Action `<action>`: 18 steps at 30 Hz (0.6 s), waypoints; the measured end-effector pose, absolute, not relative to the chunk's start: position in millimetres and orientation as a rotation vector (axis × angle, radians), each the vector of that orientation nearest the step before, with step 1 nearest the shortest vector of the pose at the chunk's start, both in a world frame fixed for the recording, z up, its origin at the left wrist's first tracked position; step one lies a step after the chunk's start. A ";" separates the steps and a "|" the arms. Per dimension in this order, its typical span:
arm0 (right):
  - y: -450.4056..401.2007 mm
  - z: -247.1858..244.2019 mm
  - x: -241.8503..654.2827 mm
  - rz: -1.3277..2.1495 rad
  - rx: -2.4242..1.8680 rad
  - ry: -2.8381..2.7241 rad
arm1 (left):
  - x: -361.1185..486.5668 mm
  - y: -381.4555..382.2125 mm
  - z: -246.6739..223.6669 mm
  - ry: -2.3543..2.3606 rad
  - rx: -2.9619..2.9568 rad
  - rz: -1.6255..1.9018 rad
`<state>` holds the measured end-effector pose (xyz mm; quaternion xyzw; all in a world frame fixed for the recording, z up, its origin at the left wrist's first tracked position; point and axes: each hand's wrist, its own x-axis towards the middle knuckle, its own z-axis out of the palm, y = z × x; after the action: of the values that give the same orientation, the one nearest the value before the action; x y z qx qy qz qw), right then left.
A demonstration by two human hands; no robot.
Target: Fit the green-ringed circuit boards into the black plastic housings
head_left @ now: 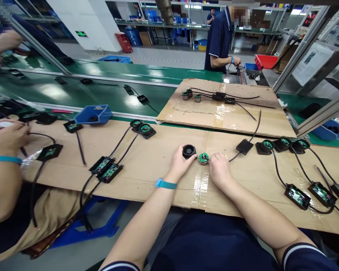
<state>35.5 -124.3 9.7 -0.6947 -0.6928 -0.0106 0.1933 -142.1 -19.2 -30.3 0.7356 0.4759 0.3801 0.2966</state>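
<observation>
My left hand [177, 164] is closed around a black round housing [189, 151], its hollow face turned up. Just to the right, my right hand [219, 170] pinches the black cable where it meets a round part with a green circuit board [203, 158] on top. The housing and the round part are close together but apart. From behind my right fingers the cable runs to a small black box [244, 146], with another cable leading away from its far side. My right fingertips partly hide the cable's joint with the board.
Cardboard covers the bench [155, 169]. Open black boxes with circuit boards [298, 195] and wired round housings [265, 146] lie right; a similar pair [110, 171] lies left. More parts rest on a raised cardboard sheet [192, 113]. A co-worker's hand [8, 137] works at the far left.
</observation>
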 end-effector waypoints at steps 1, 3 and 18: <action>-123.3 10.3 34.7 -0.045 -1.945 -1.934 | -142.1 -19.4 -29.9 1.262 1.958 1.015; -120.6 11.2 33.6 -0.060 -1.931 -1.908 | -141.6 -19.7 -28.9 1.249 1.962 1.027; -114.0 10.1 27.6 0.310 -1.621 -1.868 | -141.2 -12.2 -27.8 1.304 1.780 1.098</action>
<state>27.6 -114.0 10.1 -0.6164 -0.7103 0.1180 0.3188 -141.2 -12.2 -27.8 0.6812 0.4992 0.4202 0.3321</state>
